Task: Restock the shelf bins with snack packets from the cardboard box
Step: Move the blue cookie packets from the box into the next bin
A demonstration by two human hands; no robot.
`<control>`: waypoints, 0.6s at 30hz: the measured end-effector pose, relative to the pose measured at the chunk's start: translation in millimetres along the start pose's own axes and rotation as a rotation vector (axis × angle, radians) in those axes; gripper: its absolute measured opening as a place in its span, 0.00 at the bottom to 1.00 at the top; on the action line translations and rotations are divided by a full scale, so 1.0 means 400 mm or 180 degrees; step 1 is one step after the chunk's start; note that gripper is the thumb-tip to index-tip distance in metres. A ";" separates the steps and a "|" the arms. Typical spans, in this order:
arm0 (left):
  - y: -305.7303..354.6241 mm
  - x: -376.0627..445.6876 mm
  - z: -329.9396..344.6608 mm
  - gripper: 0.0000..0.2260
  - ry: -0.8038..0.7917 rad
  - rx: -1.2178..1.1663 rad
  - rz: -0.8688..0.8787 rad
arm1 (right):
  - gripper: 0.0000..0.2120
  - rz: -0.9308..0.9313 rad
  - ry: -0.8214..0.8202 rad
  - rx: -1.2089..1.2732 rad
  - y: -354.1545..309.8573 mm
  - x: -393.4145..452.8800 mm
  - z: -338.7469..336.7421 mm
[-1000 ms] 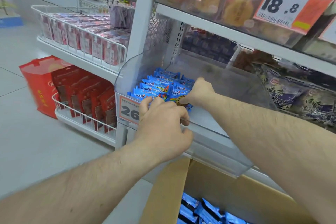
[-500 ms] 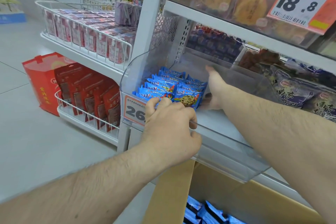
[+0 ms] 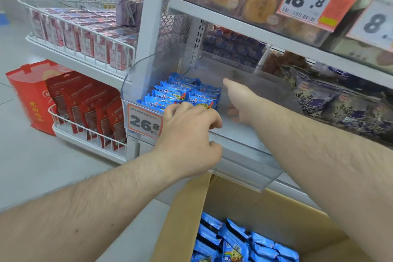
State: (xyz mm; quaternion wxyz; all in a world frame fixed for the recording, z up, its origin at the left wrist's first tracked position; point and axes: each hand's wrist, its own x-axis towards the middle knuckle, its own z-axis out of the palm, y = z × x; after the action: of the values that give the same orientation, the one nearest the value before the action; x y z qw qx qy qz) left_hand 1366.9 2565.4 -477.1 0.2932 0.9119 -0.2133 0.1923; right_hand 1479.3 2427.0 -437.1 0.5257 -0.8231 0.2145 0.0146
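Observation:
Blue snack packets [image 3: 182,93] lie in neat rows at the left end of a clear plastic shelf bin [image 3: 251,149]. My left hand [image 3: 189,134] grips the bin's front wall, fingers curled over the rim and thumb on the outside. My right hand [image 3: 240,100] is inside the bin just right of the packets, fingers straight and holding nothing. The right part of the bin's floor is bare. Below, the open cardboard box [image 3: 276,215] holds more blue packets [image 3: 234,244].
An orange price tag reading 26.8 [image 3: 144,122] hangs on the bin front. Wire baskets of red packets [image 3: 93,112] and pink boxes [image 3: 85,36] stand to the left, with a red bag [image 3: 27,91] on the floor. Dark purple packets [image 3: 340,104] fill the neighbouring bin.
My right hand let go of the packets, straightened its fingers and drew a little to the right of them. My left hand stayed on the bin's rim.

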 end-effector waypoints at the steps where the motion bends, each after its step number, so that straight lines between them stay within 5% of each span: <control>1: 0.013 -0.004 0.004 0.14 0.0116 -0.0122 0.0190 | 0.23 -0.0184 0.0131 -0.0136 0.009 -0.018 -0.014; 6: 0.084 -0.051 0.043 0.08 0.0048 -0.0786 0.0745 | 0.05 -0.2097 0.1252 -0.1242 0.089 -0.167 -0.099; 9: 0.122 -0.080 0.077 0.06 -0.0462 -0.0747 0.0797 | 0.04 -0.3630 0.1697 -0.1356 0.168 -0.260 -0.134; 11: 0.132 -0.099 0.107 0.03 -0.1048 -0.0699 0.0538 | 0.04 -0.4106 0.1691 -0.1339 0.243 -0.296 -0.162; 15: 0.115 -0.138 0.186 0.05 -0.1982 -0.0516 0.0480 | 0.05 -0.3985 0.1363 -0.1192 0.449 -0.330 -0.189; 18: 0.116 -0.162 0.232 0.07 -0.2639 -0.0442 0.0296 | 0.05 -0.2688 0.1016 -0.1397 0.648 -0.297 -0.189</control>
State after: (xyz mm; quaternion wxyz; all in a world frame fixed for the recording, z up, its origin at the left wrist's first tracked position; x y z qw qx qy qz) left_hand 1310.4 2491.9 -556.8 0.2343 0.8796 -0.3665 -0.1926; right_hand 1260.6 2309.1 -596.4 0.2608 -0.9212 -0.0677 -0.2807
